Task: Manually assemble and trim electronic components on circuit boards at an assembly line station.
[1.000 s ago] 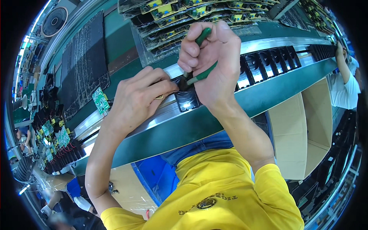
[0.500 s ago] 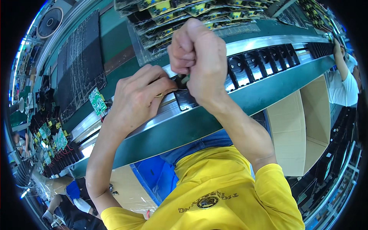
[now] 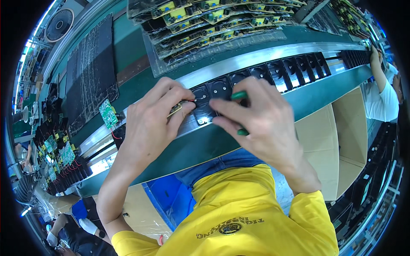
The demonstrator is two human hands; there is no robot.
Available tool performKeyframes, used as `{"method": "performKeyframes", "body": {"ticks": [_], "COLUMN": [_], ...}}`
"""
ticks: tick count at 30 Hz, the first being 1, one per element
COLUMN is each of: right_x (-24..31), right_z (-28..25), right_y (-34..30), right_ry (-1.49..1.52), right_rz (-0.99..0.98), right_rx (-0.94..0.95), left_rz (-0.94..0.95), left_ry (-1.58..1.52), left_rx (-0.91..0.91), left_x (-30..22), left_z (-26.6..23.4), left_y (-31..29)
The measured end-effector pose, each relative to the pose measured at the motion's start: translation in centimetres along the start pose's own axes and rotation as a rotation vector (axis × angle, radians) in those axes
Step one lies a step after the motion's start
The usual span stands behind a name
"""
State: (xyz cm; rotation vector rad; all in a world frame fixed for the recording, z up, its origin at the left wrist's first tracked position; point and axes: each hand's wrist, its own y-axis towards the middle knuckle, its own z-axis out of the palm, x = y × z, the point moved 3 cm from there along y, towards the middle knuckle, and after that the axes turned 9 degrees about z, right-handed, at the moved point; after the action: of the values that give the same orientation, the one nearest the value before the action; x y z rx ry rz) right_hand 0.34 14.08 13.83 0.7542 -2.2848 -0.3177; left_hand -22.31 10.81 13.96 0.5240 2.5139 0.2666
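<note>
My left hand (image 3: 156,106) pinches a small circuit board (image 3: 174,109), seen nearly edge-on between thumb and fingers. Thin wires run from it toward the nearest black plastic housing (image 3: 203,112) in a row on a metal rail. In my right hand (image 3: 262,113) is a pair of green-handled pliers (image 3: 239,95); the two grips stick out from the curled fingers, and the jaws are hidden. My right thumb and fingertip reach over the same housing, close to the wires. Whether they also hold a wire I cannot tell.
More black housings (image 3: 279,76) continue rightward along the metal rail (image 3: 188,80). Stacked trays of circuit boards (image 3: 213,17) stand behind it. A green board (image 3: 108,114) leans left of my hand, near wired units (image 3: 60,158). Below right is an open cardboard box (image 3: 318,149); another person's arm (image 3: 378,64) is beyond.
My right hand has come down from its raised fist and moved right, showing the pliers' green grips and the housings. My left hand stays nearly in place with the board.
</note>
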Motion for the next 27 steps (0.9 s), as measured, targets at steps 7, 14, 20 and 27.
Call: {"method": "performKeyframes", "body": {"ticks": [7, 14, 20, 27], "right_x": [-0.6, -1.0, -1.0, -1.0], "right_z": [1.8, 2.1, 2.1, 2.1], "right_y": [-1.7, -1.9, -2.0, -2.0], "right_ry": [-0.237, -0.210, -0.198, -0.213], "right_rz": [-0.034, -0.033, -0.024, -0.018], "right_rx": [0.020, 0.009, 0.014, 0.033], "left_rz": [-0.057, -0.058, 0.013, 0.085], "left_ry": [0.023, 0.089, 0.183, 0.276], "left_rx": [-0.035, -0.016, -0.013, 0.001], "left_x": [0.1, 0.1, 0.0, -0.6], "left_z": [1.0, 1.2, 1.4, 2.0], "left_y": [0.7, 1.2, 1.4, 2.0]}}
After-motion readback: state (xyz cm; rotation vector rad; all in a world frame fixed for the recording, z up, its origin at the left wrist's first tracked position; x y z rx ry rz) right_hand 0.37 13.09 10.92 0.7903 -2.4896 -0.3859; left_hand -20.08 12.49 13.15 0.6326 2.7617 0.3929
